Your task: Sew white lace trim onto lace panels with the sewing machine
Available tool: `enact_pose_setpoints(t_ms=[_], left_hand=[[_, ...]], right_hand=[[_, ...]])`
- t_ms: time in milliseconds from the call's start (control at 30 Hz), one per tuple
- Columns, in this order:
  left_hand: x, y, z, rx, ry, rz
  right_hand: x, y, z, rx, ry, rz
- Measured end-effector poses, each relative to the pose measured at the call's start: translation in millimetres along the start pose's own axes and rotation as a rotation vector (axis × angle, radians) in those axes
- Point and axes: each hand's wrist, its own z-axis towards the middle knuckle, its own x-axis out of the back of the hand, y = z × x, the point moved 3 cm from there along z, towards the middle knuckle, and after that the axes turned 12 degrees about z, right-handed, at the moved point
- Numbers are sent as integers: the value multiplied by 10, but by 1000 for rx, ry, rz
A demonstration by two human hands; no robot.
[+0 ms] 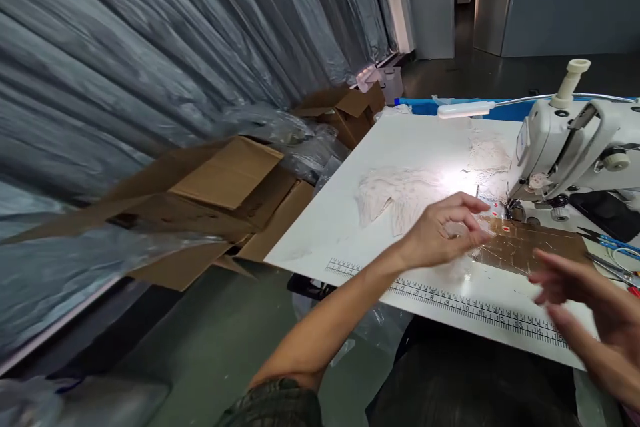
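Hands (440, 230) near sewing machine (543, 140), pale fabric (375, 195)

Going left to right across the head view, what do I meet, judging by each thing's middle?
Large open cardboard box → smaller cardboard box → pale fabric piece on the white table → left hand → brown panel → right hand.

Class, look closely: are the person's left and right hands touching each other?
Apart. The head view shows a plain gap between the left hand and the right hand, with the brown sheet visible there.
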Motion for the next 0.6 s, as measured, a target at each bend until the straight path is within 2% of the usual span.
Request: enact_pose_setpoints(t_ms=[100,167,233,267,333,433,500,600], left_hand=[[-298,163,48,-135,-164,98],[-370,54,158,-129,-269,318],[-330,-204,349,11,-286,553],[-292,-342,465,56,-271,641],[-250,-570,713,-10,-276,724],[-236,-829,1057,-84,-350,730],[-198,-945,1244,-55,-349,765],[-120,-1023,1422,-72,-359,767]], right_hand=[[-268,162,207,-232,-172,233],[-386,274,308,-373,-238,371],[-416,365,381,-439,-280,466],[-397,408,411,-452,-295,479],[-308,496,463,-457,-321,424],[-119,633,551,-421,-310,252],[-14,727,606,-408,-274,193],[67,853,643,-455,-215,243]])
